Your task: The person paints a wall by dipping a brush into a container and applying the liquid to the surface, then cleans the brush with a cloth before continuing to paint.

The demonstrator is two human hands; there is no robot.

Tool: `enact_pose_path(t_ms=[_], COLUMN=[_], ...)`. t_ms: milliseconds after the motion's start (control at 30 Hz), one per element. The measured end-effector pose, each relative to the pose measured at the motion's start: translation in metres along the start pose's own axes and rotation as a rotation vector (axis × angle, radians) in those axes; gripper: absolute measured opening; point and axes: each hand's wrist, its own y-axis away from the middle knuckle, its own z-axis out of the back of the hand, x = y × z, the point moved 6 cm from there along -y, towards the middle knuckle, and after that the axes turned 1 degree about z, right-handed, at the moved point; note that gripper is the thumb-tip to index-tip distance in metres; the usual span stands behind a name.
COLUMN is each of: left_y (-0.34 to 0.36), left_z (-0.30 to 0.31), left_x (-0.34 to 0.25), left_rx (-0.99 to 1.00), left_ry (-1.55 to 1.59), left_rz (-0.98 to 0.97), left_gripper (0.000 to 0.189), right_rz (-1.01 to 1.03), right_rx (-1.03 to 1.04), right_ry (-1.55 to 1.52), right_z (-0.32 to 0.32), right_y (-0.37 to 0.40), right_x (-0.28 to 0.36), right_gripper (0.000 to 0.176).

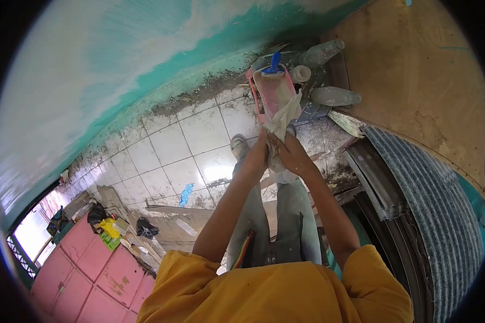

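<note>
My left hand (pixel 260 152) and my right hand (pixel 292 154) are close together in front of my legs, both closed on a crumpled whitish cloth (pixel 285 116). Part of it hangs below my hands, and its upper end spreads over the near edge of a pink tray (pixel 268 91). Many of my fingers are hidden by the backs of my hands and the folds. A putty knife (pixel 275 65) with a blue handle lies across the tray's far end.
Dusty bottles (pixel 337 96) and a small jar (pixel 300 74) are beside the tray. Corrugated metal sheets (pixel 425 183) and a wooden board (pixel 415 70) line the right. A painted wall (pixel 118 59) rises ahead, above dirty floor tiles (pixel 172 142). Pink cabinets (pixel 91 269) stand at lower left.
</note>
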Motion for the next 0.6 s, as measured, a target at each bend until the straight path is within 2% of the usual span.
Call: enact_pose_path(t_ms=[200,233,300,367,400,433,500,567,600], left_y=[0.006,0.010,0.008,-0.003,-0.001,0.001,0.005,0.009,0.006], left_z=[-0.002,-0.003,0.001,0.015,0.012,0.010,0.003,0.001,0.004], left_x=[-0.001,-0.004,-0.001,0.015,0.014,0.010,0.005,0.000,0.003], left_rx=[0.022,0.026,0.030,0.070,0.069,0.046,0.024,-0.105,-0.105], left_ry=[-0.014,-0.099,-0.181,0.143,0.143,0.054,-0.035,-0.234,-0.234], left_rz=[-0.002,-0.024,-0.044,0.066,0.067,0.012,-0.042,-0.106,-0.106], left_gripper=[0.063,0.058,0.053,0.045,0.045,0.043,0.042,0.046,0.046], right_rz=[-0.008,-0.009,-0.083,-0.114,-0.143,-0.142,-0.050,-0.095,-0.137], right_rx=[0.119,0.119,0.130,0.168,0.208,0.210,0.087,0.085,0.083], right_ry=[0.088,0.087,-0.139,-0.229,-0.319,-0.320,-0.177,-0.169,-0.163], right_z=[0.004,0.003,-0.003,-0.002,-0.003,-0.005,0.000,-0.002,-0.004], right_y=[0.004,0.005,0.006,0.006,0.005,0.005,0.008,0.005,0.004], right_x=[-0.003,-0.007,-0.023,-0.036,-0.031,-0.025,-0.004,-0.003,-0.005], right_gripper=[0.040,0.040,0.043,0.045,0.047,0.047,0.047,0.046,0.045])
